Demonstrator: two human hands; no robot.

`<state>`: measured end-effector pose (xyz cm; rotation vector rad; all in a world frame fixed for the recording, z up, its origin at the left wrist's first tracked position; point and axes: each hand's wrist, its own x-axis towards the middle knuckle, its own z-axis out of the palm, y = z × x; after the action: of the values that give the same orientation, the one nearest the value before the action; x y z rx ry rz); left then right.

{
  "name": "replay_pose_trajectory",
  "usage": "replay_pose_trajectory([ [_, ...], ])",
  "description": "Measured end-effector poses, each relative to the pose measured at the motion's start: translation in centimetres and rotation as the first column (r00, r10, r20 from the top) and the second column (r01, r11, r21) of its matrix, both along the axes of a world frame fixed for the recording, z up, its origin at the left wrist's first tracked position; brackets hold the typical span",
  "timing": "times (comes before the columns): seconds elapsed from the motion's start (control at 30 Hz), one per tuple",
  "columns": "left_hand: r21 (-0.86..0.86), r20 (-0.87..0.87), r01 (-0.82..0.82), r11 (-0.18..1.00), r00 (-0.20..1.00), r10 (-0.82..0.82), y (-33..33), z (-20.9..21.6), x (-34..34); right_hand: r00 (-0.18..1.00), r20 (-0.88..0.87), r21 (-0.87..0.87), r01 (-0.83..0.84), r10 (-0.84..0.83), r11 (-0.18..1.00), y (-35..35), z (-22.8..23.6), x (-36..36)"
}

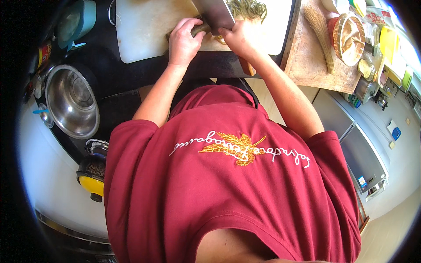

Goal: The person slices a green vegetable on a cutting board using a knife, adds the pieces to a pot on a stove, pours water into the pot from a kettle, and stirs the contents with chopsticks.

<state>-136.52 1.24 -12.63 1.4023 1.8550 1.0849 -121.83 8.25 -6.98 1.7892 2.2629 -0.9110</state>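
Observation:
A white cutting board (144, 33) lies at the far side of the dark counter. My right hand (242, 38) is closed on a broad-bladed cleaver (215, 13); the end of its wooden handle (247, 66) sticks out below my wrist. My left hand (184, 40) presses with curled fingers on a dark green, rolled or folded piece of food (200, 30), close beside the blade. I cannot make out exactly what kind it is. Beyond my right hand sits a heap of thin green shreds (247, 8). A few pale bits lie under the blade.
At left stand a steel basin (72, 101), a light-blue container (78, 22) and a yellow-and-black pot (92, 182). To the right, a wooden board (302, 57) carries a straw brush (321, 37) and a cloth-lined basket (348, 39). A grey refrigerator (351, 140) stands at far right.

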Motion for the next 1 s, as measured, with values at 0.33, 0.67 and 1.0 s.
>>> replay_pose_trajectory([
  [0.33,0.047,0.123,-0.058,0.997,0.991,0.051,-0.5,0.1,1.0,0.976,-0.216,0.015,0.044,-0.04,0.999,-1.0,0.3,3.2],
  [0.67,-0.136,0.197,-0.098,0.986,0.973,0.124,1.6,0.5,-0.5,0.971,-0.222,-0.028,0.087,-0.091,0.996,-1.5,0.9,3.5],
  [1.0,-0.284,0.422,0.229,0.931,0.902,-0.093,8.2,-2.7,-8.6,0.965,-0.261,0.016,0.045,-0.039,0.999,-1.2,1.0,4.7],
])
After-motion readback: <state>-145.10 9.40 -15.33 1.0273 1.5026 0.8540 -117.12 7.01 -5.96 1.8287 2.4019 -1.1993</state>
